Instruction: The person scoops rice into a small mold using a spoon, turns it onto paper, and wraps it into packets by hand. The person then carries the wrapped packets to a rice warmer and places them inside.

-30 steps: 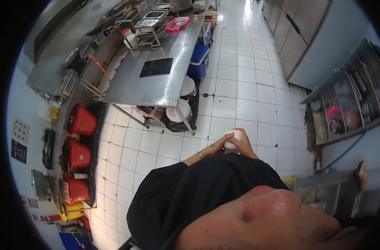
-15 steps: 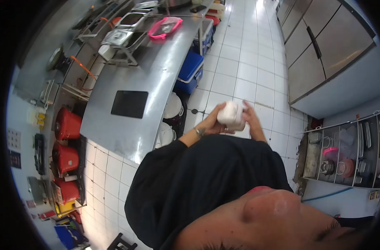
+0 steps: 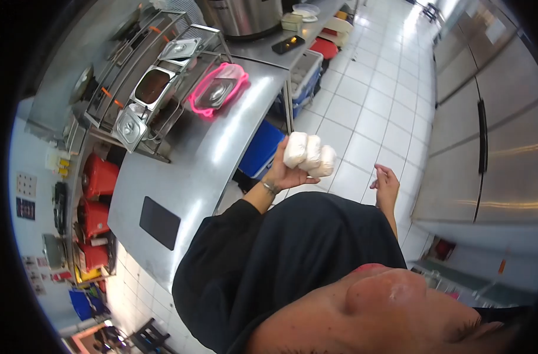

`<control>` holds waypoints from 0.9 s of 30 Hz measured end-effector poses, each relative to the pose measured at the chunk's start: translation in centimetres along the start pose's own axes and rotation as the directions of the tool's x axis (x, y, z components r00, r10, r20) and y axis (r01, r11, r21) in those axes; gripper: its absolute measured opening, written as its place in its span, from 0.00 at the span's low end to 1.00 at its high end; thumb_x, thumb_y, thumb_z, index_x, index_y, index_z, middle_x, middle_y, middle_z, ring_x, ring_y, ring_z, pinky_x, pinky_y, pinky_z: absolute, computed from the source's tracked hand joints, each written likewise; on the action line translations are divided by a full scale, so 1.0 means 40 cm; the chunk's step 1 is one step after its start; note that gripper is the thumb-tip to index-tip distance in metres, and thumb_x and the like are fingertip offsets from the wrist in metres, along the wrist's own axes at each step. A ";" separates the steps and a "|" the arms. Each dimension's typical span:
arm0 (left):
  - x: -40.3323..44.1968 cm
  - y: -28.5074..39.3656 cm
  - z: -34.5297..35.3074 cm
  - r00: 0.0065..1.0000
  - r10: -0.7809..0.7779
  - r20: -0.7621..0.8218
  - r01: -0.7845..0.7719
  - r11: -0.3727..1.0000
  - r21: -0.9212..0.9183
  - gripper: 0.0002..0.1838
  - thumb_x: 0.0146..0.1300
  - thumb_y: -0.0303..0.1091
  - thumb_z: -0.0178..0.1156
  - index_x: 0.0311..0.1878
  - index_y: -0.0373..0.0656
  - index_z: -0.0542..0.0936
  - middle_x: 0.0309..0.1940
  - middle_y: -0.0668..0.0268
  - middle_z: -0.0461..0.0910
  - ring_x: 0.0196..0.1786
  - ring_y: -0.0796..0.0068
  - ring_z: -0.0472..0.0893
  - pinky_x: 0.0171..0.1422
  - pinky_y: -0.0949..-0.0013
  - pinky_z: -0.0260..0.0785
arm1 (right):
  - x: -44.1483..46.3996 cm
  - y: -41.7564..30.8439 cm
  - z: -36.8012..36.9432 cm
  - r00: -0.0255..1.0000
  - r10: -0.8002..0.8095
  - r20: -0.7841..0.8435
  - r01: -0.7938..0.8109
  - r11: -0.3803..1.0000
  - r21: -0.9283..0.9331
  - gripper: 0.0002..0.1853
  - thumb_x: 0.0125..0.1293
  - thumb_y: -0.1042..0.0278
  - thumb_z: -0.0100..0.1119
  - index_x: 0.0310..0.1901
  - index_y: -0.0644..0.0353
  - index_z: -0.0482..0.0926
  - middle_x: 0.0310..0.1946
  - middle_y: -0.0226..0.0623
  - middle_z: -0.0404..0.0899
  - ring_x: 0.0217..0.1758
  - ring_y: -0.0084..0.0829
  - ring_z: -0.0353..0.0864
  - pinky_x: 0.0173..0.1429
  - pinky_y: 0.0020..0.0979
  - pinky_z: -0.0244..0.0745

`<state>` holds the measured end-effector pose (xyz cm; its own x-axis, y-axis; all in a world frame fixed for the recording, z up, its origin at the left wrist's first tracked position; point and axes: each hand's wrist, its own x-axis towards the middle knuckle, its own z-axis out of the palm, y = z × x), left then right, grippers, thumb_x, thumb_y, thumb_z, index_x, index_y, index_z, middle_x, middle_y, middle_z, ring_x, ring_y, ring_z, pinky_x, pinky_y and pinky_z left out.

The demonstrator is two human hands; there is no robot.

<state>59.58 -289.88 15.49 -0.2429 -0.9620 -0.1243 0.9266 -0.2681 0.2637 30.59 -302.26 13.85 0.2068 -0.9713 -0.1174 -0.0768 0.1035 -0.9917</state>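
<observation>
My left hand [image 3: 288,176] holds three white wrapped packets [image 3: 311,154], side by side in the palm with the fingers beneath them. They look soft and plastic-covered; their contents cannot be made out. A bracelet is on the left wrist. Off to the right, apart from the packets, my right hand [image 3: 387,184] is raised with its fingers loosely extended and nothing visible in it.
Left of me runs a steel table [image 3: 221,138] bearing a dark flat slab [image 3: 160,222], a pink-rimmed container [image 3: 218,91] and a rack of lidded steel pans [image 3: 154,85]. A blue cooler [image 3: 262,148] stands below. Steel cabinets [image 3: 505,135] line the right side.
My right hand has come away from the white packets and moved right. The packets now sit in my left hand alone, spread side by side. The view has turned toward the table.
</observation>
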 end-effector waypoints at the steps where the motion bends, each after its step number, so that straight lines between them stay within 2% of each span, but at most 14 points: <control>1: 0.030 0.049 -0.025 0.999 0.045 -0.025 -0.045 0.999 0.009 0.45 0.58 0.80 0.45 0.69 0.58 0.70 0.66 0.60 0.71 0.64 0.49 0.74 0.59 0.39 0.70 | 0.105 -0.056 0.057 0.998 -0.021 0.062 0.025 0.998 -0.052 0.13 0.74 0.64 0.56 0.49 0.66 0.82 0.22 0.28 0.77 0.20 0.16 0.70 0.26 0.22 0.68; 4: 0.071 0.156 -0.067 0.975 0.216 -0.056 -0.220 0.972 -0.082 0.44 0.60 0.79 0.45 0.69 0.56 0.70 0.68 0.57 0.70 0.67 0.47 0.72 0.62 0.37 0.68 | 0.380 -0.172 0.257 0.955 -0.136 0.264 0.172 0.978 -0.121 0.13 0.73 0.62 0.59 0.47 0.64 0.83 0.17 0.25 0.74 0.16 0.15 0.66 0.21 0.22 0.61; 5: 0.087 0.192 -0.079 0.960 0.280 -0.010 -0.279 0.956 -0.094 0.44 0.61 0.79 0.44 0.69 0.55 0.70 0.69 0.57 0.69 0.67 0.46 0.72 0.62 0.37 0.69 | 0.470 -0.213 0.334 0.926 -0.165 0.339 0.215 0.970 -0.114 0.13 0.72 0.62 0.60 0.47 0.64 0.83 0.18 0.25 0.74 0.16 0.15 0.66 0.21 0.22 0.61; 6: 0.099 0.220 -0.086 0.932 0.361 -0.036 -0.363 0.927 -0.100 0.45 0.61 0.79 0.44 0.69 0.53 0.70 0.67 0.58 0.70 0.67 0.45 0.72 0.63 0.37 0.69 | 0.558 -0.247 0.412 0.891 -0.197 0.409 0.258 0.961 -0.099 0.13 0.72 0.62 0.61 0.46 0.63 0.83 0.18 0.25 0.74 0.16 0.15 0.66 0.22 0.21 0.61; 8: 0.133 0.286 -0.144 0.874 0.484 0.047 -0.475 0.871 -0.124 0.44 0.62 0.78 0.44 0.68 0.51 0.70 0.65 0.59 0.72 0.67 0.49 0.72 0.66 0.39 0.67 | 0.733 -0.291 0.568 0.793 -0.324 0.516 0.382 0.924 -0.007 0.13 0.71 0.62 0.62 0.47 0.62 0.83 0.19 0.24 0.74 0.18 0.15 0.68 0.24 0.21 0.63; 9: 0.161 0.308 -0.163 0.790 0.601 0.124 -0.578 0.797 -0.175 0.42 0.63 0.77 0.45 0.66 0.51 0.71 0.63 0.60 0.73 0.67 0.52 0.72 0.68 0.41 0.66 | 0.814 -0.318 0.644 0.735 -0.385 0.558 0.436 0.899 0.046 0.13 0.71 0.62 0.62 0.47 0.62 0.83 0.19 0.23 0.74 0.19 0.15 0.69 0.26 0.20 0.64; 12: 0.285 0.458 -0.250 0.564 0.753 0.339 -0.765 0.631 -0.130 0.36 0.64 0.73 0.47 0.60 0.52 0.73 0.59 0.65 0.74 0.65 0.60 0.73 0.72 0.49 0.64 | 1.088 -0.369 0.868 0.606 -0.563 0.563 0.601 0.787 0.139 0.15 0.69 0.63 0.64 0.52 0.62 0.81 0.27 0.26 0.78 0.27 0.17 0.74 0.31 0.20 0.68; 13: 0.289 0.496 -0.236 0.592 0.770 0.238 -0.767 0.629 -0.127 0.36 0.64 0.73 0.48 0.60 0.52 0.73 0.58 0.65 0.75 0.65 0.61 0.73 0.72 0.49 0.65 | 1.167 -0.404 0.931 0.554 -0.621 0.555 0.673 0.726 0.141 0.17 0.68 0.63 0.65 0.55 0.61 0.80 0.32 0.29 0.79 0.31 0.19 0.76 0.34 0.22 0.70; 15: 0.351 0.576 -0.250 0.561 0.805 0.193 -0.800 0.587 -0.125 0.38 0.63 0.75 0.47 0.60 0.52 0.73 0.57 0.63 0.75 0.62 0.57 0.75 0.68 0.46 0.68 | 1.323 -0.480 1.052 0.435 -0.719 0.543 0.797 0.588 0.140 0.22 0.67 0.63 0.66 0.61 0.59 0.76 0.43 0.36 0.80 0.38 0.25 0.78 0.41 0.26 0.74; 19: 0.447 0.730 -0.251 0.508 0.860 0.055 -0.853 0.511 -0.110 0.41 0.60 0.78 0.47 0.60 0.51 0.72 0.55 0.59 0.76 0.58 0.51 0.77 0.60 0.41 0.74 | 1.614 -0.594 1.228 0.162 -0.836 0.524 0.975 0.218 0.045 0.31 0.64 0.61 0.68 0.67 0.58 0.71 0.59 0.45 0.73 0.55 0.39 0.76 0.57 0.36 0.73; 21: 0.501 0.768 -0.247 0.406 0.914 0.023 -0.907 0.406 -0.110 0.43 0.58 0.79 0.47 0.60 0.51 0.72 0.55 0.58 0.76 0.56 0.48 0.78 0.57 0.40 0.76 | 1.724 -0.629 1.291 -0.011 -0.863 0.506 0.999 0.014 0.046 0.33 0.63 0.59 0.69 0.68 0.57 0.69 0.63 0.46 0.71 0.62 0.44 0.73 0.64 0.40 0.69; 24: 0.563 0.779 -0.249 0.227 0.969 -0.093 -0.971 0.219 -0.091 0.44 0.57 0.80 0.47 0.60 0.50 0.71 0.54 0.57 0.76 0.54 0.48 0.79 0.55 0.41 0.77 | 1.849 -0.637 1.369 -0.131 -0.881 0.455 0.989 -0.086 0.118 0.32 0.69 0.55 0.63 0.70 0.58 0.66 0.66 0.43 0.71 0.68 0.46 0.70 0.70 0.39 0.64; 26: 0.612 0.771 -0.238 0.097 0.981 -0.170 -0.994 0.087 -0.064 0.44 0.56 0.80 0.48 0.59 0.50 0.71 0.53 0.57 0.76 0.52 0.47 0.80 0.54 0.41 0.78 | 1.889 -0.640 1.396 -0.361 -0.861 0.359 0.930 -0.360 0.071 0.30 0.72 0.52 0.59 0.69 0.58 0.68 0.66 0.41 0.72 0.68 0.44 0.70 0.70 0.40 0.62; 27: 0.643 0.776 -0.254 0.025 0.994 -0.105 -1.000 0.025 -0.009 0.44 0.56 0.80 0.48 0.58 0.50 0.71 0.52 0.58 0.76 0.51 0.48 0.80 0.54 0.41 0.78 | 1.911 -0.661 1.416 -0.463 -0.831 0.309 0.878 -0.477 0.034 0.29 0.73 0.50 0.57 0.68 0.59 0.69 0.66 0.41 0.72 0.68 0.43 0.70 0.71 0.40 0.62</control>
<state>85.01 -322.43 10.77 0.9452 -0.2856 0.1584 0.2684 0.9556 0.1216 103.68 -367.11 28.08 0.2692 0.4301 0.8617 0.2513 -0.8951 0.3683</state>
